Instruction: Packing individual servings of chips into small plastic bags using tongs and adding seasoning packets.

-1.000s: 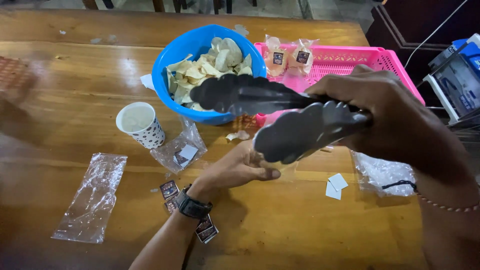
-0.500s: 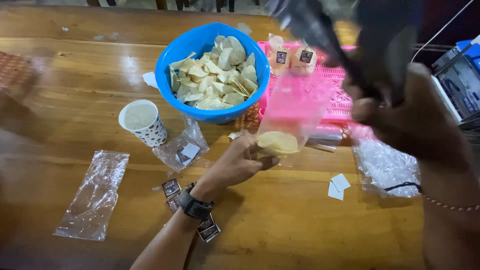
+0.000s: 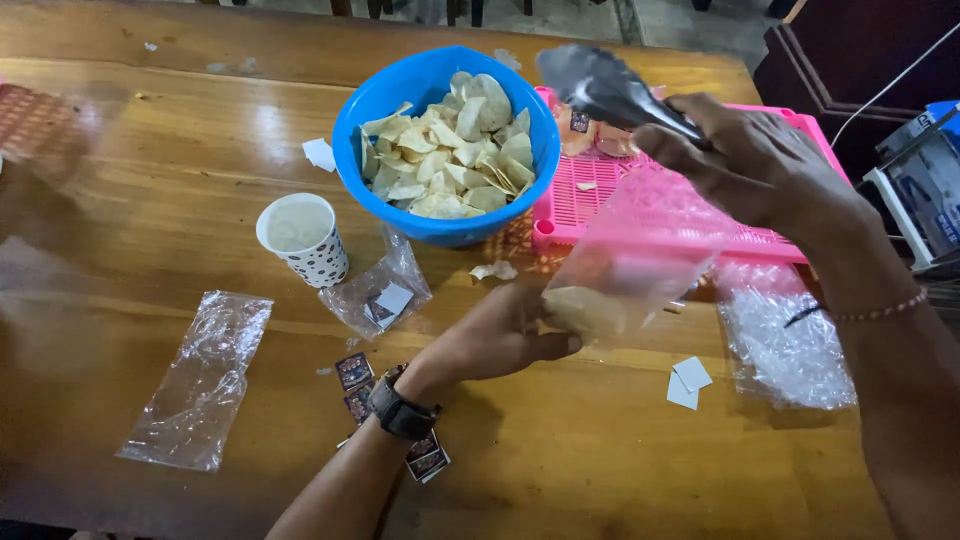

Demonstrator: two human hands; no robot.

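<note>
At frame centre a clear bag (image 3: 625, 270), only bottom-filled with chips, is being pinched by the left hand (image 3: 500, 335), while dark tongs (image 3: 605, 88) are being gripped by the right hand (image 3: 765, 165) beside the still-heaped blue bowl (image 3: 445, 140).

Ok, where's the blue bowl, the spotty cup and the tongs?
blue bowl (image 3: 350, 150), head view, left rim.
spotty cup (image 3: 325, 265), head view, dotted side wall.
tongs (image 3: 600, 88), head view, dark scalloped end.

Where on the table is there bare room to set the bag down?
Bare wood lies near the front edge right of the left hand, below the white paper squares, and on the far left beyond the paper cup. It is crowded around the blue bowl, pink tray and empty bags.
</note>
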